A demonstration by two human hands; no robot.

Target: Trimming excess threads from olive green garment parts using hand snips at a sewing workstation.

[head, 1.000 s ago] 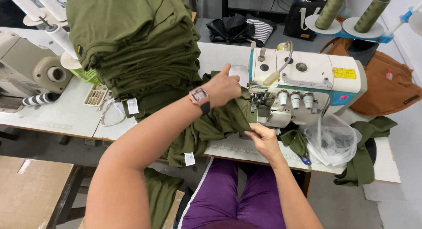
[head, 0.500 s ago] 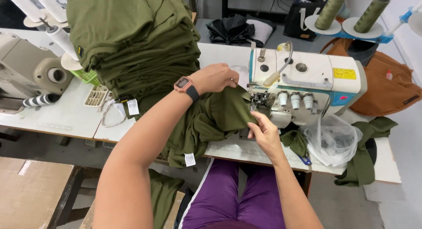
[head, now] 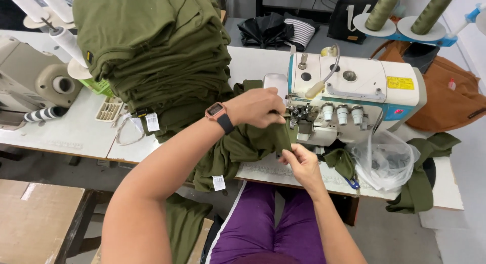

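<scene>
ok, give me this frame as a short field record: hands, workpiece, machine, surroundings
left hand: grips the olive garment from above, beside the machine's needle area
right hand: pinches the garment's lower edge
machine: white overlock sewing machine on a white table
stack: folded olive garments piled to the left
other: clear plastic bag hanging at the machine's right; two thread cones behind

needle area hidden behind left hand (head: 255,108), garment stack (head: 152,51) cropped at top

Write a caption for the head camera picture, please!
Two hands hold olive green cloth at a white sewing machine.
</scene>
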